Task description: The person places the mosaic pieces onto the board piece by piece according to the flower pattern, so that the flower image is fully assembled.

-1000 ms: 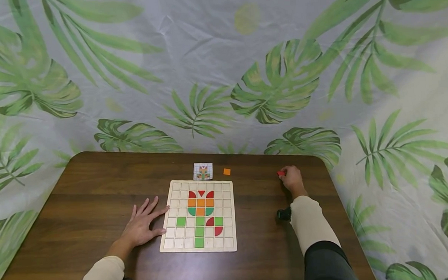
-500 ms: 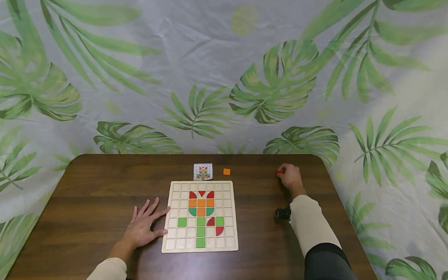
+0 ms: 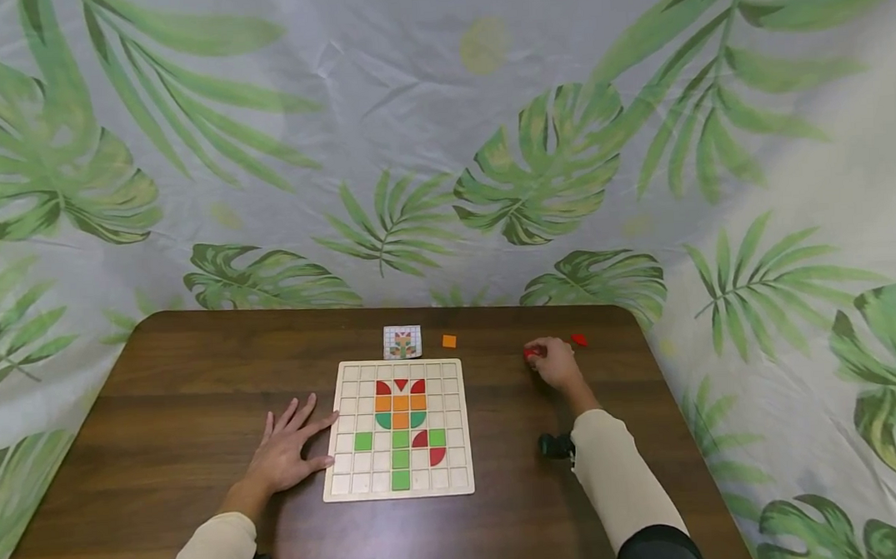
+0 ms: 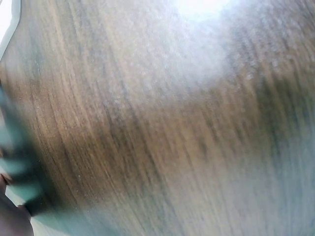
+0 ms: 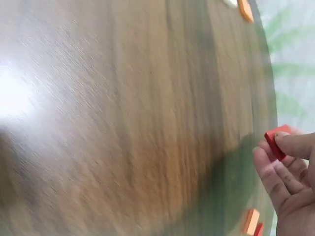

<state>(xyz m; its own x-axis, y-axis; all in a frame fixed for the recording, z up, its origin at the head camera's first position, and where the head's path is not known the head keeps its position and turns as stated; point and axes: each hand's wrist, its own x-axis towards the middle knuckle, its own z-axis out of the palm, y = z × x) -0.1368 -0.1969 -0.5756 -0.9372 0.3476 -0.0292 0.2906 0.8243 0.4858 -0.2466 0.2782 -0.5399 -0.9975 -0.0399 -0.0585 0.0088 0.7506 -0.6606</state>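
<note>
Coloured tiles filled part of the gridded wooden tray (image 3: pixel 337 484); right hand (image 3: pixel 553 365) pinched a small red tile (image 3: pixel 530 353), left hand (image 3: pixel 286 449) lay flat, fingers spread, on the dark worktop (image 3: pixel 161 425).

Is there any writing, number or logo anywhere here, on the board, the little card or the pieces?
No readable text in any view.
Pattern card: a small coloured picture on a grid, no legible words.
Wooden grid board: only coloured tiles, no labels.
Red piece pinched in the right hand: plain.
Loose orange square and red piece on the table: plain.
</note>
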